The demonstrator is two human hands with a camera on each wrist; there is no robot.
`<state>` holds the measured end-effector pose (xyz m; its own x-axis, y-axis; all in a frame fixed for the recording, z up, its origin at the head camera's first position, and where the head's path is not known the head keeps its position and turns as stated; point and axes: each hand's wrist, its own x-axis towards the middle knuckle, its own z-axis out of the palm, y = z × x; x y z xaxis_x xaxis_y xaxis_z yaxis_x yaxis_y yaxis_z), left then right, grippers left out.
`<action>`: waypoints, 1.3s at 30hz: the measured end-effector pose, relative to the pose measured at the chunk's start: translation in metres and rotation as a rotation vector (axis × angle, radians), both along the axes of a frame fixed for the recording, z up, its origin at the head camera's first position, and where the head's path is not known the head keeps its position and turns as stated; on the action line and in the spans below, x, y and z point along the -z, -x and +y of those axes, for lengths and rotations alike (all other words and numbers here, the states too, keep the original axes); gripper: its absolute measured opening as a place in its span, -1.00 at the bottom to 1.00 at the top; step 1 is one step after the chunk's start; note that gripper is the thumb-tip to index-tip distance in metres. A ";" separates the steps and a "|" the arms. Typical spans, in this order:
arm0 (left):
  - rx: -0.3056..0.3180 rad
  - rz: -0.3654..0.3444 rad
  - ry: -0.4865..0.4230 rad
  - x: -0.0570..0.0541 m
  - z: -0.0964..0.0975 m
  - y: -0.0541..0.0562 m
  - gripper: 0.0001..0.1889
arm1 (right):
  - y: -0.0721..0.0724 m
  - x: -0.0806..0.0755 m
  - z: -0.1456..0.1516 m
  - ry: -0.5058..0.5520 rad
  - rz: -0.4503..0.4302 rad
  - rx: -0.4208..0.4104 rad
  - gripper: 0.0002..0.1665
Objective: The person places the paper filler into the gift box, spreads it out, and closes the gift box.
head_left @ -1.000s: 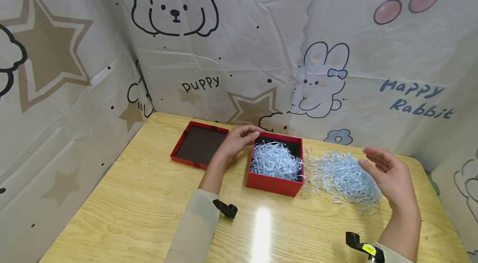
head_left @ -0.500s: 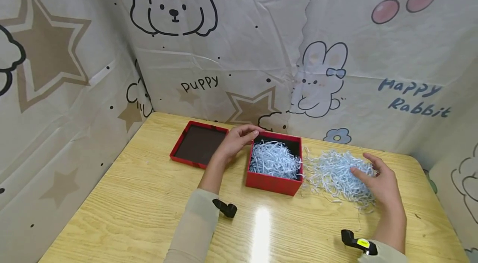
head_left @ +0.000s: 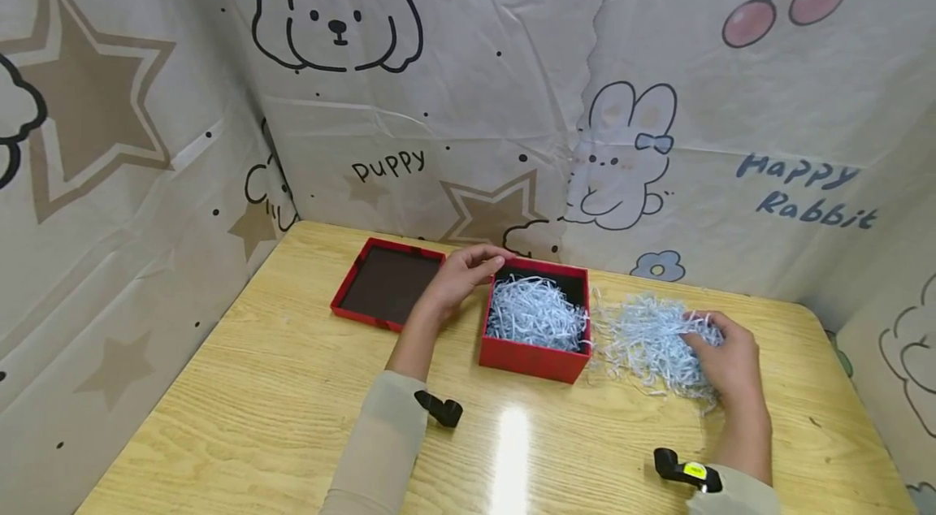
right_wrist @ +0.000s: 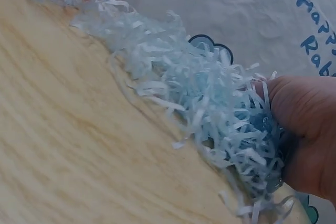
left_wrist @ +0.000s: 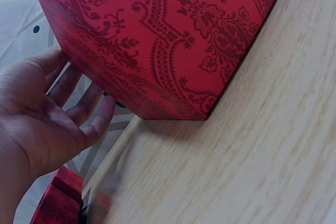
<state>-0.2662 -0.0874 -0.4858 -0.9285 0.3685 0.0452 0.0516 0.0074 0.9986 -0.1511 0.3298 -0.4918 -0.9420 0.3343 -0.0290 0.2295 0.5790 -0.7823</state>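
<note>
A red box [head_left: 534, 361] with a dark inside stands on the table, part filled with pale blue shredded paper [head_left: 537, 312]. My left hand [head_left: 461, 278] holds the box at its back left corner, thumb at the rim and fingers reaching behind. In the left wrist view the patterned red side of the box [left_wrist: 173, 40] fills the top, with the left hand [left_wrist: 47, 114] bent beside it. To the right, my right hand [head_left: 727, 357] grips into the right end of a loose heap of shredded paper [head_left: 651, 340]. Paper strands cover its fingertips in the right wrist view.
A red lid [head_left: 387, 283] lies inside up at the left of the box, partly behind the left hand. Loose strands trail between the box and the heap. A printed cloth [head_left: 468, 93] hangs along the back and sides of the wooden table [head_left: 292, 409].
The right hand has moved left and down into the heap, its fingers closing on the shredded paper and pushing it slightly left. The left hand stays at the box corner.
</note>
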 end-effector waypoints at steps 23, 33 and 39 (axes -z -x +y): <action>-0.001 -0.002 -0.013 -0.002 0.000 0.000 -0.73 | -0.002 -0.075 -0.033 0.144 0.316 0.163 -0.68; 0.005 -0.011 -0.020 -0.001 0.001 0.000 -0.72 | -0.006 -0.092 -0.057 0.327 0.385 0.129 -0.71; -0.007 -0.011 -0.005 0.000 0.000 0.000 -0.74 | -0.006 -0.101 -0.076 0.515 0.457 0.064 -0.70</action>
<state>-0.2665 -0.0873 -0.4853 -0.9315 0.3620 0.0362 0.0401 0.0032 0.9992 -0.1455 0.2536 -0.3905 -0.8765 0.4397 0.1961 -0.1671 0.1042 -0.9804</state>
